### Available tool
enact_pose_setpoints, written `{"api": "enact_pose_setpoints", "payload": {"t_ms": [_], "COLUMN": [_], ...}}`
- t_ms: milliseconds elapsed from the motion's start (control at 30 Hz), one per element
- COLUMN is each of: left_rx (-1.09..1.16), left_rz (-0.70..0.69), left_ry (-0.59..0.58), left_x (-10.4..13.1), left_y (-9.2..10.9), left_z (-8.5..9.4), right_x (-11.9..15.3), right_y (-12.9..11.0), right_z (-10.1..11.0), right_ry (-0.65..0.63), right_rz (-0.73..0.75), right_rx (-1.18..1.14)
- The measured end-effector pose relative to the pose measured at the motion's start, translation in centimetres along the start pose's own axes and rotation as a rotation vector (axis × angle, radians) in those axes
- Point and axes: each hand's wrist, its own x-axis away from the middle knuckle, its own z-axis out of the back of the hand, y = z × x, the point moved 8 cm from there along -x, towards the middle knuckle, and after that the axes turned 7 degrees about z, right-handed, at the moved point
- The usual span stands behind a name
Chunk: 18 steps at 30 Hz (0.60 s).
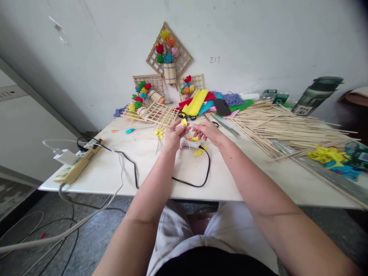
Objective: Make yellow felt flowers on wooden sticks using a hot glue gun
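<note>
My left hand (pixel 174 135) is closed on a small yellow craft flower (pixel 184 122), its thin stem slanting down below the fingers. Close by on the right, my right hand (pixel 208 132) has its fingers drawn together; whatever they pinch is too small to make out. Under both hands stands a small white corded device (pixel 185 144), partly hidden, with yellow and orange pieces on top. Loose yellow petals (pixel 198 152) lie beside it. More yellow flower pieces (pixel 158 132) on thin stems rest left of my left hand.
A power strip (pixel 82 161) with cables sits at the left edge. Bamboo lattices (pixel 155 114) with colourful flowers lie behind, near yellow sheets (pixel 196 102), scissors and a phone (pixel 222 107). Wooden sticks (pixel 276 124) spread rightward, with a green bottle (pixel 316 96) and yellow strips (pixel 327 155).
</note>
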Motion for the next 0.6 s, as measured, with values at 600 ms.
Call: {"api": "enact_pose_setpoints", "payload": {"t_ms": [600], "left_rx": [-0.219], "left_rz": [0.084], "left_ry": [-0.194], "left_x": [1.3], "left_y": [-1.3], "left_z": [-2.8], "right_x": [-0.6], "right_y": [0.3], "right_z": [0.8], "right_ry": [0.249], "right_rz": [0.065], "right_rx": [-0.143]}}
